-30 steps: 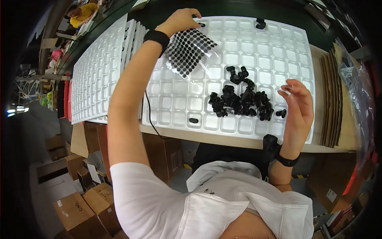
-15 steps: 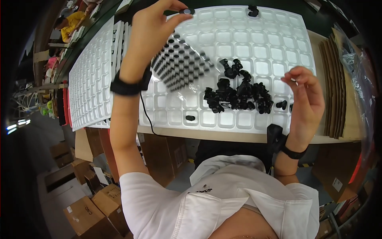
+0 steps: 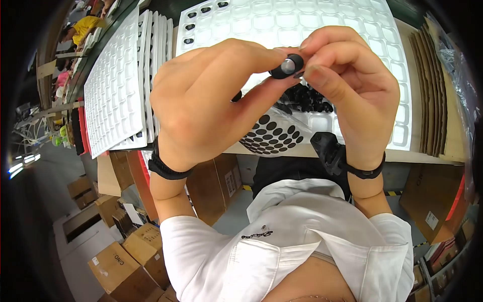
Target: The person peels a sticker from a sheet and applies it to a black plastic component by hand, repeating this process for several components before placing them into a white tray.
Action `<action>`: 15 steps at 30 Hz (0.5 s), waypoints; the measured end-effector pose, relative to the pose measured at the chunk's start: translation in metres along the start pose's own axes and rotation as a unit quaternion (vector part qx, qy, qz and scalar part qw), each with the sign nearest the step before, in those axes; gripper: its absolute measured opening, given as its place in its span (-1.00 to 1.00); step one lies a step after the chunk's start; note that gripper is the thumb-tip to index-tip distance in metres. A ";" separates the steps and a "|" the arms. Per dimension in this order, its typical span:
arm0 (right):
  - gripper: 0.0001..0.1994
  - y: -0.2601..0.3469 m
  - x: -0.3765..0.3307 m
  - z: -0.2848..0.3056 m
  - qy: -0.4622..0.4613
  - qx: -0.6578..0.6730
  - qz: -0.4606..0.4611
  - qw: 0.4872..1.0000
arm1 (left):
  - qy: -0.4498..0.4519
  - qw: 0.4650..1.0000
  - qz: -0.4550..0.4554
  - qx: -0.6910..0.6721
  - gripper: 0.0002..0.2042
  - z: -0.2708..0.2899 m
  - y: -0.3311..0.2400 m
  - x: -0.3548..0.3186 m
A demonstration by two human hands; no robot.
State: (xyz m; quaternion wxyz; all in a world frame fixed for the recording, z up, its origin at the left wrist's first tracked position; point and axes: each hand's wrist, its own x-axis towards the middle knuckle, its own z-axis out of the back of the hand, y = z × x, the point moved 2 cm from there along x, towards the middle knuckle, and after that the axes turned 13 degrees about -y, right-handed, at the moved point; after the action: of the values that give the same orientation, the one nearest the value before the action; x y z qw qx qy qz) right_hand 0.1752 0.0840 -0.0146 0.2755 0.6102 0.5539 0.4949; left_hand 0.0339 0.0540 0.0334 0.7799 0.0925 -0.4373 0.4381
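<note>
My left hand (image 3: 201, 100) pinches a small black rounded part (image 3: 288, 66) with a shiny grey round face, held above the table. My right hand (image 3: 362, 80) meets it from the right, thumb and forefinger closed in at the part's edge. Whatever sits between those right fingertips is hidden. Below the left hand shows a clear sheet of black round dots (image 3: 271, 136), partly covered by that hand. Behind the fingers, a pile of black parts (image 3: 309, 98) rests on a white tray with square pockets (image 3: 332, 22).
Several pockets at the tray's far left hold single black parts (image 3: 189, 27). A stack of white trays (image 3: 113, 85) leans at the left. Cardboard sheets (image 3: 427, 95) and clear plastic wrap (image 3: 453, 65) line the right side. Cardboard boxes (image 3: 113, 264) stand on the floor, lower left.
My left hand has come back from the tray's far side with the black part. My right hand has moved left to meet it. The dotted sheet now appears nearer the front edge.
</note>
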 end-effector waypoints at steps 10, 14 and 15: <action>-0.97 -0.012 -0.012 -0.008 -0.025 -0.039 0.006 0.999 | 0.001 1.000 -0.016 0.004 -0.78 0.003 0.003 -0.017; -0.96 -0.015 -0.015 -0.012 -0.030 -0.053 0.029 0.998 | -0.002 1.000 -0.020 0.001 -0.78 0.006 0.005 -0.021; -0.96 -0.015 -0.016 -0.013 -0.032 -0.055 0.035 0.997 | -0.004 1.000 -0.024 0.001 -0.78 0.007 0.006 -0.021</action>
State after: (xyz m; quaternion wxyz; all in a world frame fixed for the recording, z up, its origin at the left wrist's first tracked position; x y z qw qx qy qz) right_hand 0.1590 0.0698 -0.0277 0.3085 0.6287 0.4947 0.5146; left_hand 0.0209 0.0413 0.0201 0.7887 0.1056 -0.4374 0.4190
